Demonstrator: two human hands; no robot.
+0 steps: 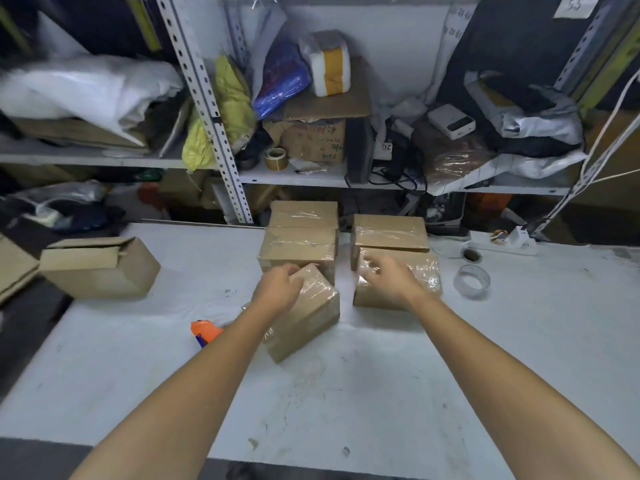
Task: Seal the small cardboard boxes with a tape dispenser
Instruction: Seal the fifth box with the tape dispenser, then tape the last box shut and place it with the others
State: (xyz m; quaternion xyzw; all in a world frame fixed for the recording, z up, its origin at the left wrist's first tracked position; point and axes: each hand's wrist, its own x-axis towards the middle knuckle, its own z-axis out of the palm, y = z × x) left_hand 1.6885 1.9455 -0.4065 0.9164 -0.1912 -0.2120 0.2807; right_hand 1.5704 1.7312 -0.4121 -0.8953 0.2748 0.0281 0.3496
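Gripping the far upper edge of the angled box (304,317), the left grip (278,284) has its fingers curled over the cardboard. This box sits skewed on the white counter (381,393), wrapped in clear tape, with its far corner touching the middle left box (298,247). The right grip (384,275) lies on top of the front right box (405,285), also taped. Its fingers are blurred, so whether they are clenched on the box or merely resting cannot be told. Two more taped boxes stand behind these, near the shelving. The orange tape dispenser (205,332) lies on the counter just left of the left forearm, partly hidden by it. An untaped box (100,266) lies well to the left, and a clear tape roll (471,280) stands to the right.
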